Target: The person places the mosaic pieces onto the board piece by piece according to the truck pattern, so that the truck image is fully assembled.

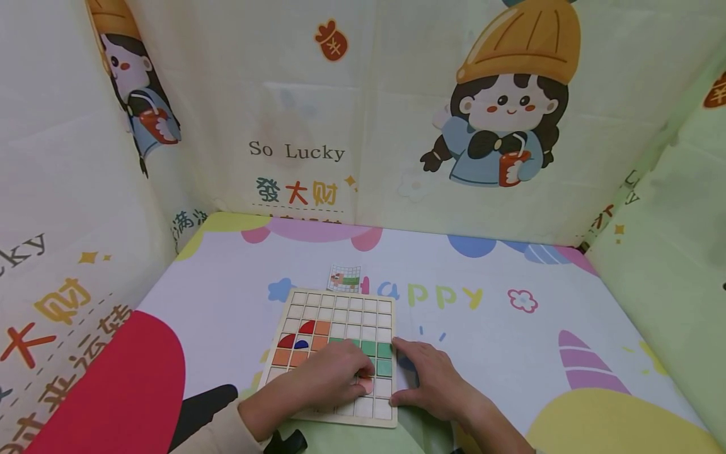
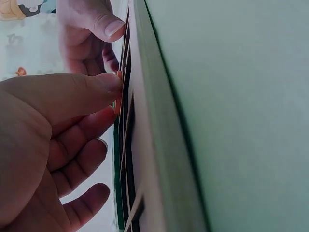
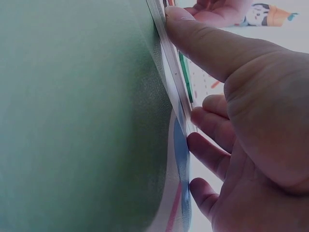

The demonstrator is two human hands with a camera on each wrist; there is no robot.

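A wooden grid board lies on the table, with orange, green, red and blue tiles in several of its squares. My left hand reaches across the board and pinches a small pink tile between thumb and fingers, low over the right-hand squares. In the left wrist view the tile's orange-pink edge shows at the thumb tip, right at the board's surface. My right hand rests at the board's right side. Its thumb and fingertips touch the board's edge, as the right wrist view also shows.
A small pattern card with a coloured grid picture lies just behind the board. The printed tablecloth spreads around it. Printed cloth walls stand at the back and both sides. A red shape stands out at left.
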